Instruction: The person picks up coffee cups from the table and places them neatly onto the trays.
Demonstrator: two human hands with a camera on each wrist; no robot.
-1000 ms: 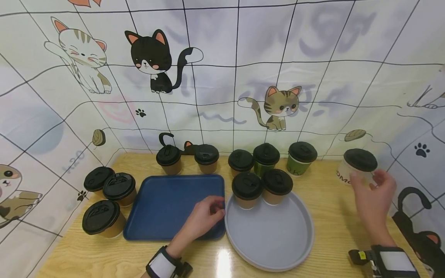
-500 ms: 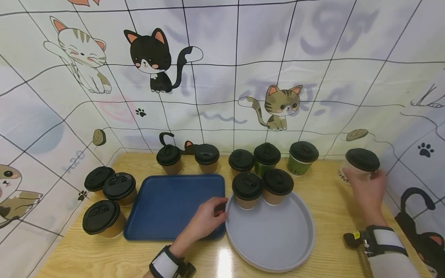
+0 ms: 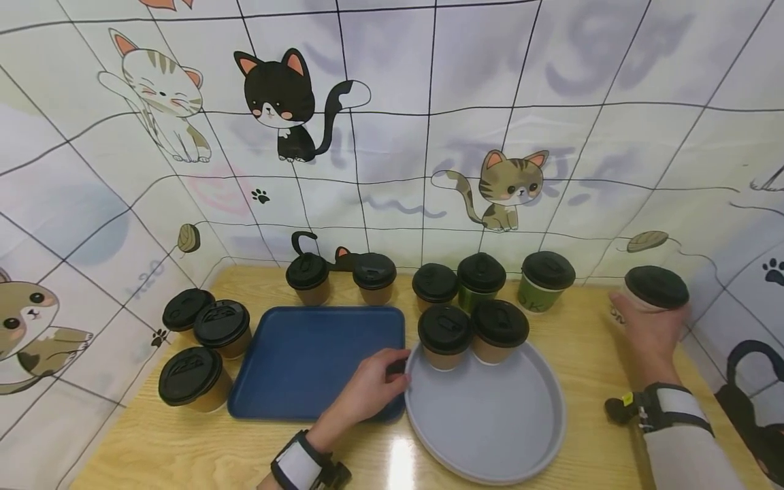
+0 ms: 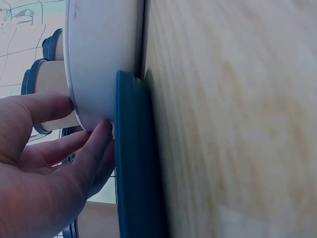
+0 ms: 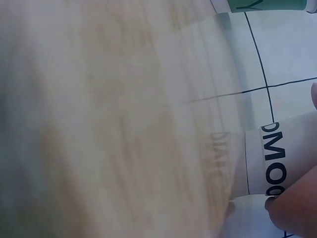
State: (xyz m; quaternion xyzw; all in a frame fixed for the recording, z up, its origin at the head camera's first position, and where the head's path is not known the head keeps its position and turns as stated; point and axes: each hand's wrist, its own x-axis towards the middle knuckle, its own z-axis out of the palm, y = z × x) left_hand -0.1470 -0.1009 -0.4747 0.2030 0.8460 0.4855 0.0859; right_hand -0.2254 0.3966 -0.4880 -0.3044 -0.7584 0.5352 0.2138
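At the right, my right hand (image 3: 654,333) grips a white paper cup (image 5: 297,146) with dark lettering and a black lid (image 3: 657,286). The fingers curl round its side, and the cup's base looks to be at the tabletop. My left hand (image 3: 370,386) reaches over the right side of the blue rectangular tray (image 3: 318,361). Its thumb and fingertips touch the outer edge of the round grey tray (image 3: 484,422); in the left wrist view the fingers (image 4: 94,141) lie against the tray's side wall. Two brown lidded cups (image 3: 445,333) stand at the grey tray's far-left edge.
Behind the grey tray stand a brown cup (image 3: 434,286) and two green cups (image 3: 545,280), all black-lidded. Two brown cups (image 3: 374,278) are behind the blue tray, and three more (image 3: 196,381) sit to its left. A cat-print cloth (image 3: 398,136) backs the wooden table (image 3: 588,381).
My right hand has closed round the white cup, having been beside it with looser fingers. My left hand has stayed by the grey tray's edge. The head view has shifted slightly.
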